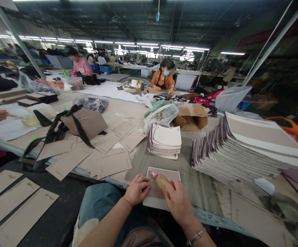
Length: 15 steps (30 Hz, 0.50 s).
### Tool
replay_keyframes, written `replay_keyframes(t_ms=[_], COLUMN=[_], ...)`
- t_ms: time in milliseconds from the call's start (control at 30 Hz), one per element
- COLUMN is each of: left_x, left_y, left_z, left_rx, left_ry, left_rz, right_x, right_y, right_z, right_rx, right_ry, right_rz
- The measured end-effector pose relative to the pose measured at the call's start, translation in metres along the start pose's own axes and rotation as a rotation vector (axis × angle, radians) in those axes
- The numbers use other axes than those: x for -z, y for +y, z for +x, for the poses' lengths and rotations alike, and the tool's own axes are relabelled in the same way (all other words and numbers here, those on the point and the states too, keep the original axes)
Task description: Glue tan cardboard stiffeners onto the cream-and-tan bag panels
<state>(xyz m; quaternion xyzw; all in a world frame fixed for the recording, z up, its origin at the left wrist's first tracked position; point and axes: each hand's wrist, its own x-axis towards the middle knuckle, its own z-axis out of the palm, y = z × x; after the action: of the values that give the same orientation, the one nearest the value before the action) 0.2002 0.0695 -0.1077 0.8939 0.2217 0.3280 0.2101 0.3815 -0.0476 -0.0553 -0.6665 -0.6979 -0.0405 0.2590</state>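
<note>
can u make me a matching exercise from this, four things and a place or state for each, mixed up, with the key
1. squeeze bottle
2. left hand
3. taller stack
4. brown carton

A. dark edges on its left side
B. gripped in the right hand
C. open, beside a plastic bag
D. curled at the panel's left edge

Pairs: 1-B, 2-D, 3-A, 4-C

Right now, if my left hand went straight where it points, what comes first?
Probably the red-and-white nozzle of the yellowish plastic squeeze bottle in your right hand, though its height above the beige rectangular board is unclear.
</note>
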Motion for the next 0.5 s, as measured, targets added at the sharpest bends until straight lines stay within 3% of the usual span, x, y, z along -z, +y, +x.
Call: replay_keyframes(t_ms=[167,500], left_x=[-0.001,-0.001], left_y=[-0.001,-0.001], left_z=[0.000,0.000], left_rx=[0.005,0.009], left_ry=[0.008,0.001], left_rz=[0.013,0.010], right_x=[-0.001,0.014], right_y=[0.000,0.000], right_z=[0.002,0.013], right_rx=[-0.112,-0.338], right_ry=[-0.054,-0.041], right_rz=[0.056,0.090])
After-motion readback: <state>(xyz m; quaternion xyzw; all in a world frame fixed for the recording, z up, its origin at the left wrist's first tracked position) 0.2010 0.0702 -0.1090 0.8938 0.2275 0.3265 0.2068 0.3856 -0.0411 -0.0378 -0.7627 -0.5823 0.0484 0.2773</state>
